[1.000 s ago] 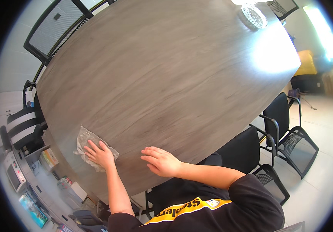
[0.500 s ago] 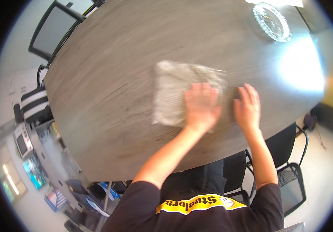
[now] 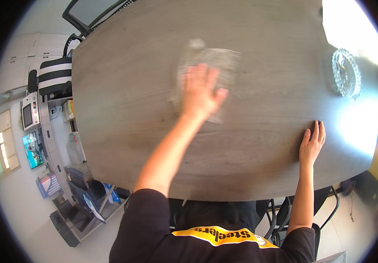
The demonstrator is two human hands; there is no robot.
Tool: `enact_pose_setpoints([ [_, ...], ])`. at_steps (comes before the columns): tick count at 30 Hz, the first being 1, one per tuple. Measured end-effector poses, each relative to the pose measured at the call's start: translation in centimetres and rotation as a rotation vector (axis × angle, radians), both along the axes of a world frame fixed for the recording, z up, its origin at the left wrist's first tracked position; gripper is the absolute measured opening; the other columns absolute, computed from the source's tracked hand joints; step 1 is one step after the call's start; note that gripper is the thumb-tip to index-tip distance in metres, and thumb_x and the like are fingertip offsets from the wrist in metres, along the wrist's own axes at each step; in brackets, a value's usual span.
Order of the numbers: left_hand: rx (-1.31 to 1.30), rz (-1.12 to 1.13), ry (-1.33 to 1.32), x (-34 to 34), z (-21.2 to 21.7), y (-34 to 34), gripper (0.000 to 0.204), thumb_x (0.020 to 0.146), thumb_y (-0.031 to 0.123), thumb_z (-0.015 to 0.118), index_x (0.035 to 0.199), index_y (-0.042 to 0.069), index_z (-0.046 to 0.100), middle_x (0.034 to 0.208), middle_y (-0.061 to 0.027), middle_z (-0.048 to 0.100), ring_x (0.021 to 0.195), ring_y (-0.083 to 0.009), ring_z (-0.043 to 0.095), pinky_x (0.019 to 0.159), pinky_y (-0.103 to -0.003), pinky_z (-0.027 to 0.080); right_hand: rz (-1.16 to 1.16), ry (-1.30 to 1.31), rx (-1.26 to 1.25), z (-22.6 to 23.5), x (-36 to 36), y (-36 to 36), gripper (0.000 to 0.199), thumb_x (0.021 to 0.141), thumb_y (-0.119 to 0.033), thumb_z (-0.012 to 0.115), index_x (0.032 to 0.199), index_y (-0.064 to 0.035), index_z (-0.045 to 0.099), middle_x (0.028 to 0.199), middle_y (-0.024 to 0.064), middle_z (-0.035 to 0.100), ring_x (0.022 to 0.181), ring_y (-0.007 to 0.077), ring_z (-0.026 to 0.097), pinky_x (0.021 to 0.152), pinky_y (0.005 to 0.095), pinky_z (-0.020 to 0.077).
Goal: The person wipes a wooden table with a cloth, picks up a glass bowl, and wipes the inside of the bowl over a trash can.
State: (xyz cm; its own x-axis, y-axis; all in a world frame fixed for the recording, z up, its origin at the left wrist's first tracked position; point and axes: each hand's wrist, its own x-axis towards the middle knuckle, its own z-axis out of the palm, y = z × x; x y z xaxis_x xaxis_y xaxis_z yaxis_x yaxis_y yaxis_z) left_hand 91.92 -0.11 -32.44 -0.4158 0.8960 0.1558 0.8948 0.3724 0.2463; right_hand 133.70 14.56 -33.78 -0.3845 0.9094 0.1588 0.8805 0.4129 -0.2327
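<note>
While the left hand (image 3: 201,94) lay flat on the pale cloth (image 3: 225,61) in the head view, the right hand (image 3: 311,144) was well apart from it, out to the right and closer to the near edge of the table (image 3: 259,136). The pale cloth was on the tabletop, under the left palm; from the right hand it lay leftward and farther from the body. Blur softened its outline, so its long axis could not be told. The left forearm slanted forward and inward, fingers pointing away, thumb spread rightward, gripping nothing visibly. The right forearm pointed nearly straight ahead; that hand was empty, fingers together, thumb apart, near a clear glass dish (image 3: 347,74).
</note>
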Motion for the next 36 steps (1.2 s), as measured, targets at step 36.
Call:
enact_pose_setpoints([
  [36,-0.081,0.543,0.086,-25.7,-2.8,21.6,0.082,0.104,0.061,0.037,0.163,0.004,0.033,0.170,-0.0280,0.025,0.159,-0.0498,0.016,0.126,-0.067,0.010,0.414,0.014,-0.056,0.6,-30.9,1.9,0.055,0.097,-0.029,0.065,0.144,-0.0028,0.059,0.157,0.0228,0.047,0.148,0.0445,0.039,0.125,0.0588,0.0283],
])
